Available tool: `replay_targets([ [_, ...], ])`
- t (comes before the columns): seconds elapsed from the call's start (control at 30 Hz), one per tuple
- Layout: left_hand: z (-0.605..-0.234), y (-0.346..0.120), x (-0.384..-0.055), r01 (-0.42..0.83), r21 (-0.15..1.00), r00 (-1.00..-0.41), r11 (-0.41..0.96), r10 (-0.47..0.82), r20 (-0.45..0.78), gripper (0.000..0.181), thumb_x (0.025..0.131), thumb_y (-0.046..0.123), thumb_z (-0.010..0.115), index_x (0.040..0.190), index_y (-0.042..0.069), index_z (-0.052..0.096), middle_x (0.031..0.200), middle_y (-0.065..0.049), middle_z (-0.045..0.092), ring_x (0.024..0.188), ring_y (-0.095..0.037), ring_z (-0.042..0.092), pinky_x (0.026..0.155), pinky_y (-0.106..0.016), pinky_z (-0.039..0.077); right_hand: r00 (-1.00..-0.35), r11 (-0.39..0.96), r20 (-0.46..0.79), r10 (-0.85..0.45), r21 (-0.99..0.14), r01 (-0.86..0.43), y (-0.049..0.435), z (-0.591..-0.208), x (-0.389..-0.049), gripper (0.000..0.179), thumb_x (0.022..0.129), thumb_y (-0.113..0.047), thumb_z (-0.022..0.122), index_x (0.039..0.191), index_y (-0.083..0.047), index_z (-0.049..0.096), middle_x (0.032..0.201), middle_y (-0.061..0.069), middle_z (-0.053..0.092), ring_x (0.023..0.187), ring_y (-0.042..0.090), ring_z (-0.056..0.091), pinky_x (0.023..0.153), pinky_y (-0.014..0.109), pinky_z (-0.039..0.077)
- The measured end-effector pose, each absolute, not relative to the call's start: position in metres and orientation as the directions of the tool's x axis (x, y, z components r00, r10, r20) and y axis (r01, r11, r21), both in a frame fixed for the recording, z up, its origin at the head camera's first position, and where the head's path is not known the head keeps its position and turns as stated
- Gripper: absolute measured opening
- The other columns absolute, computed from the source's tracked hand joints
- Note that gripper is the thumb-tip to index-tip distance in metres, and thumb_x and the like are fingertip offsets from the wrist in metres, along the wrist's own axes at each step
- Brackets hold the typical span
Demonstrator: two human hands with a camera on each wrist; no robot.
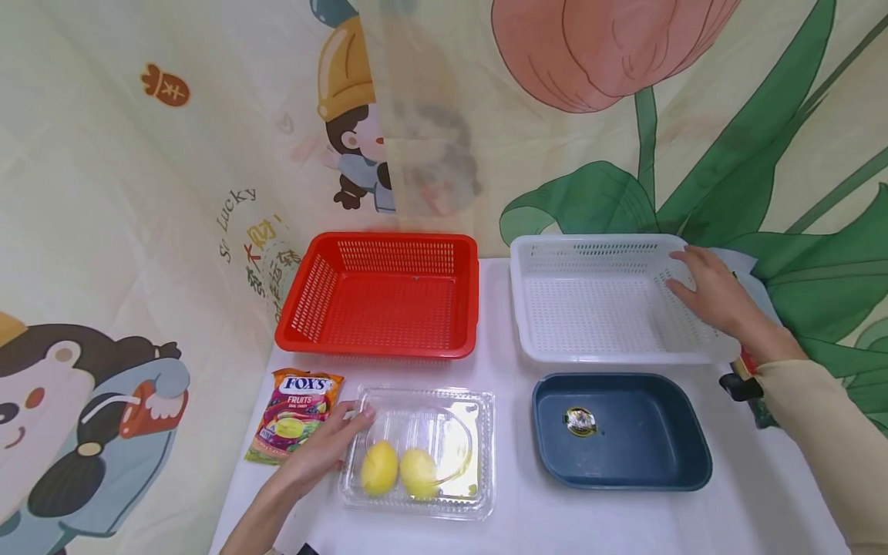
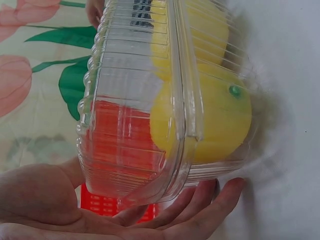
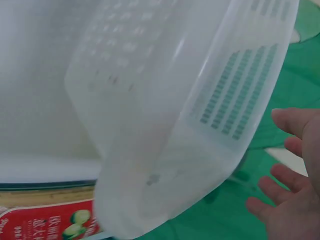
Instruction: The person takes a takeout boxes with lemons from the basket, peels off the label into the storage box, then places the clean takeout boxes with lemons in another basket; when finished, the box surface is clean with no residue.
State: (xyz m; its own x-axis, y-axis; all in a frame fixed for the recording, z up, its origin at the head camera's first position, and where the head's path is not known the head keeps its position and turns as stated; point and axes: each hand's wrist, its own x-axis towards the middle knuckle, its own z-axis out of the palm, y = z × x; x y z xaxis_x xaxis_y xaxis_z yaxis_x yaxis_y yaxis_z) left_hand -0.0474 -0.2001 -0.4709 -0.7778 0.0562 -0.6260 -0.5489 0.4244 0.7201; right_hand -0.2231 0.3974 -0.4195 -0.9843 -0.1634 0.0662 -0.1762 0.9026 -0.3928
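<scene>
A clear plastic clamshell container (image 1: pixel 454 401) with a hinged lid stands at the front of the table, two lemons (image 1: pixel 379 468) inside it. At its left side is my left hand (image 1: pixel 326 443), fingers loosely extended along the wall and a fingertip at the lid's edge. In the left wrist view the fingers (image 2: pixel 200 210) reach along the container's near end. My right hand (image 1: pixel 714 289) hovers over the right rim of a white perforated basket (image 1: pixel 590 308), fingers spread and holding nothing. The right wrist view shows the fingers (image 3: pixel 280 190) apart from the basket wall.
A red perforated basket (image 1: pixel 395 351) stands at the back left. In front of the white basket lies a dark blue tray (image 1: pixel 638 439) with a sticker. A Fox's candy bag (image 1: pixel 294 412) lies left of the container. Beyond the white basket's right side sits a red package (image 3: pixel 55 222), partly hidden.
</scene>
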Motion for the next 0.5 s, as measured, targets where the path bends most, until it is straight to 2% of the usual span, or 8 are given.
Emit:
replay_targets([
  [0.1, -0.472, -0.200, -0.047, -0.552, 0.715, -0.776, 0.429, 0.049, -0.628, 0.083, 0.095, 0.062, 0.056, 0.156, 0.013, 0.028, 0.155, -0.021, 0.041, 0.139, -0.048, 0.040, 0.098, -0.072, 0.047, -0.992, 0.899, 0.018, -0.126, -0.421, -0.122, 0.414, -0.425, -0.225, 0.065, 0.102, -0.014, 0.058, 0.152, 0.011, 0.026, 0.154, 0.043, 0.018, 0.134, 0.064, 0.027, 0.106, 0.081, 0.024],
  [0.27, -0.472, -0.199, -0.047, -0.554, 0.711, -0.777, 0.434, 0.037, -0.628, 0.082, 0.096, 0.062, 0.056, 0.156, 0.013, 0.029, 0.155, -0.021, 0.041, 0.138, -0.048, 0.042, 0.097, -0.072, 0.048, -0.995, 0.897, -0.053, -0.082, -0.440, -0.050, 0.433, -0.435, -0.224, 0.072, 0.103, -0.021, 0.056, 0.156, 0.009, 0.017, 0.154, 0.044, 0.014, 0.128, 0.063, 0.029, 0.101, 0.082, 0.029],
  [0.5, -0.472, -0.198, -0.046, -0.556, 0.707, -0.778, 0.437, 0.027, -0.628, 0.082, 0.096, 0.062, 0.055, 0.156, 0.013, 0.028, 0.157, -0.022, 0.039, 0.140, -0.049, 0.039, 0.100, -0.072, 0.046, -0.994, 0.887, -0.074, -0.084, -0.460, -0.041, 0.445, -0.452, -0.221, 0.075, 0.104, -0.020, 0.054, 0.155, 0.013, 0.011, 0.145, 0.047, 0.023, 0.120, 0.061, 0.035, 0.100, 0.081, 0.033],
])
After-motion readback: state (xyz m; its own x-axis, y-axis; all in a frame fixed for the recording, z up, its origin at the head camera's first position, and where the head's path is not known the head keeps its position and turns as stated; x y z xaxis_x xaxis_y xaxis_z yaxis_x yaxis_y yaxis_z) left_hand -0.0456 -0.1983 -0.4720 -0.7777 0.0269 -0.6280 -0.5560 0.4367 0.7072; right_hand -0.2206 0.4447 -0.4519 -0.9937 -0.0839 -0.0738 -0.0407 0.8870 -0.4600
